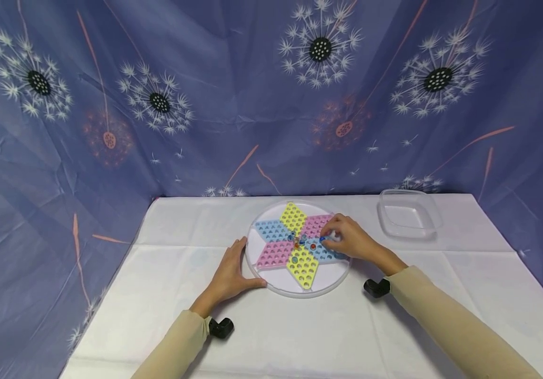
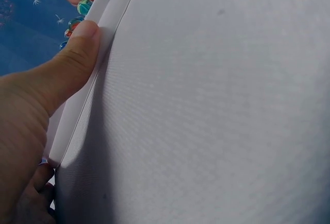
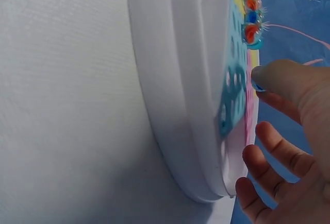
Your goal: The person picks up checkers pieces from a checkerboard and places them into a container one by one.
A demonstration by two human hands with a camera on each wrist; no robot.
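A round white Chinese checkers board (image 1: 271, 213) with a yellow, pink and blue star lies on the table. Several glass marbles (image 1: 297, 243) cluster near its centre; an orange-red marble (image 1: 312, 246) sits to their right and a teal marble (image 1: 294, 260) in the near yellow point. My left hand (image 1: 230, 273) rests against the board's left rim, fingers fairly straight and spread from the thumb (image 2: 85, 41), which lies on the rim. Over the right blue point, my right hand (image 1: 351, 239) pinches a blue marble (image 3: 258, 86) between thumb and index finger; its other fingers are loosely bent.
At the back right of the white-covered table (image 1: 177, 226) stands a clear plastic container (image 1: 385, 223). A blue dandelion-print cloth (image 1: 233, 105) hangs behind and beside the table. Black devices (image 1: 221, 328) are worn at both wrists.
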